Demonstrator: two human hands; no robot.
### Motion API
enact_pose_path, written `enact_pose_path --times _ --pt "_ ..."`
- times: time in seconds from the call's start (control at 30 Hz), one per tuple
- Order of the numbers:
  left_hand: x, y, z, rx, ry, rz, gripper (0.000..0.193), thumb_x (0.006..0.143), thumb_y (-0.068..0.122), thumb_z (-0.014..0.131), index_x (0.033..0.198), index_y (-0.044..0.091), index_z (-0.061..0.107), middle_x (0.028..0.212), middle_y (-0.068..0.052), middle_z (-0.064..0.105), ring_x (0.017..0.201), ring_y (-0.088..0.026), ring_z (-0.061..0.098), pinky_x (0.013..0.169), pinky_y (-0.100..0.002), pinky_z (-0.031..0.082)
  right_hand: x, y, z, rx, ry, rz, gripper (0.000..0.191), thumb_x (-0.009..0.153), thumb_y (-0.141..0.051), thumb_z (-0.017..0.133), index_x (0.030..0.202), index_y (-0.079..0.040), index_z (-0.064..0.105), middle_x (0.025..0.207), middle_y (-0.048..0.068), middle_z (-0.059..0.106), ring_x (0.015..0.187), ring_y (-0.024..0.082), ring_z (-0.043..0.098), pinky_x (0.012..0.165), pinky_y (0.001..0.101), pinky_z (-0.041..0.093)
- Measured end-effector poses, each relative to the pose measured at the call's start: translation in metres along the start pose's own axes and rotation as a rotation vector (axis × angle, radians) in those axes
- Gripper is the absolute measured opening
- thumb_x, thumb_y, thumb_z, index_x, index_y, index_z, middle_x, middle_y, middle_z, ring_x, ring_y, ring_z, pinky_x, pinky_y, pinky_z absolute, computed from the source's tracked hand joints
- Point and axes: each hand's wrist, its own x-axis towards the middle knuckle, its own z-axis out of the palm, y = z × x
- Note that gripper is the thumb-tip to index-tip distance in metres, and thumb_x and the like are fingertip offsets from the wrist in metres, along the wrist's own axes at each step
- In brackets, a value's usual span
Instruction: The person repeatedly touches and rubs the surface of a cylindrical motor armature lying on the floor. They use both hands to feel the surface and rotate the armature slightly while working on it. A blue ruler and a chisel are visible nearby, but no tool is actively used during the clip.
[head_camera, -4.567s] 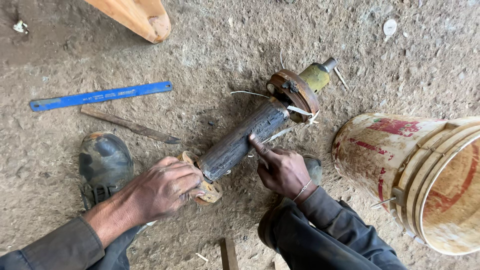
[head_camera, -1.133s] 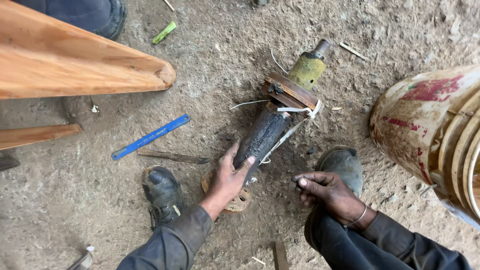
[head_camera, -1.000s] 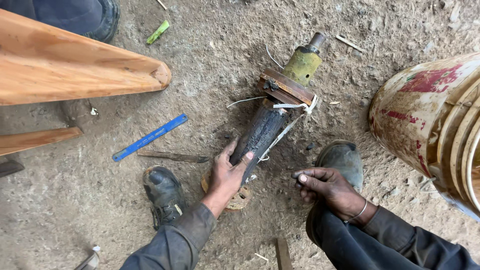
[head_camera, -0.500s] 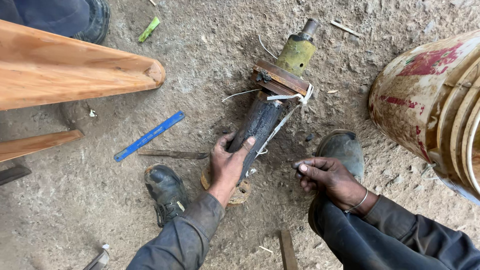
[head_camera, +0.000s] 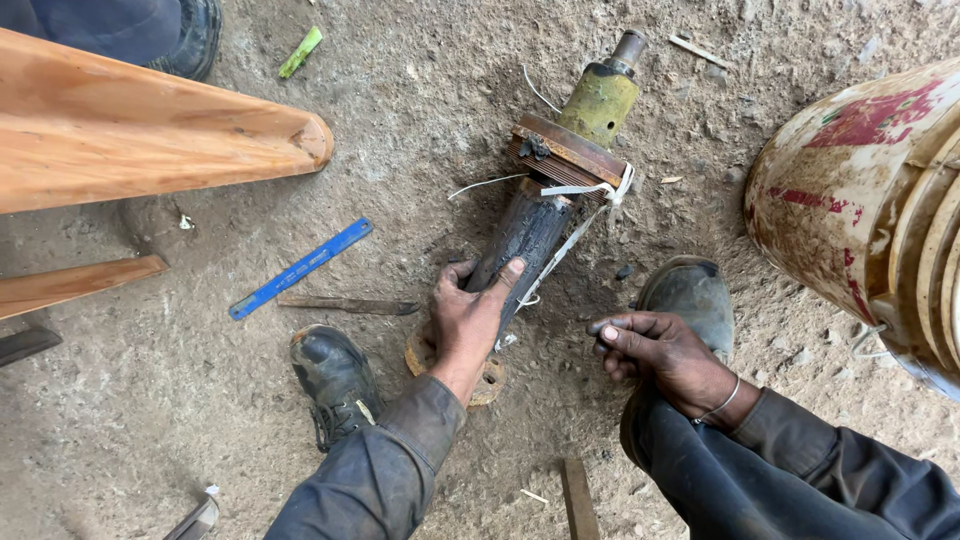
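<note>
Head view: the left hand (head_camera: 468, 318) grips the near end of the dark cylindrical part (head_camera: 527, 243), which lies on the dirt floor (head_camera: 150, 420) between both boots. The right hand (head_camera: 655, 350) rests loosely curled, holding nothing. Steadying the cylinder firmly should keep it from rolling.

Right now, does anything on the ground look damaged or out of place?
Yes. The dark cylinder under the left hand looks charred and grimy, loose white cords trail off its rusty flange, and a blue saw blade lies in the dirt.
</note>
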Motion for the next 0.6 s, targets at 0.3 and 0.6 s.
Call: enact_pose_path --times 0.3,0.6 --pt "-0.004 0.009 0.004 0.030 0.016 -0.047 0.070 0.074 0.051 0.084 0.116 0.007 0.050 0.092 -0.012 0.076 0.084 -0.018 0.075 0.075 -0.030 0.063 0.001 0.002 -0.001 -0.005 -0.006 -0.004 0.027 0.096 -0.016 0.066 0.115 0.002 0.073 0.090 0.008 0.074 0.070 0.013 0.067 0.066 0.0288 0.058" --pt "0.000 0.004 0.012 0.167 0.073 0.015 0.073 0.077 0.055 0.086 0.116 0.004 0.053 0.094 -0.015 0.078 0.091 -0.021 0.074 0.102 -0.039 0.040 0.000 0.000 0.000 -0.004 -0.006 -0.005 0.028 0.096 -0.015 0.066 0.117 0.002 0.072 0.091 0.009 0.074 0.071 0.014 0.068 0.066 0.0294 0.059"
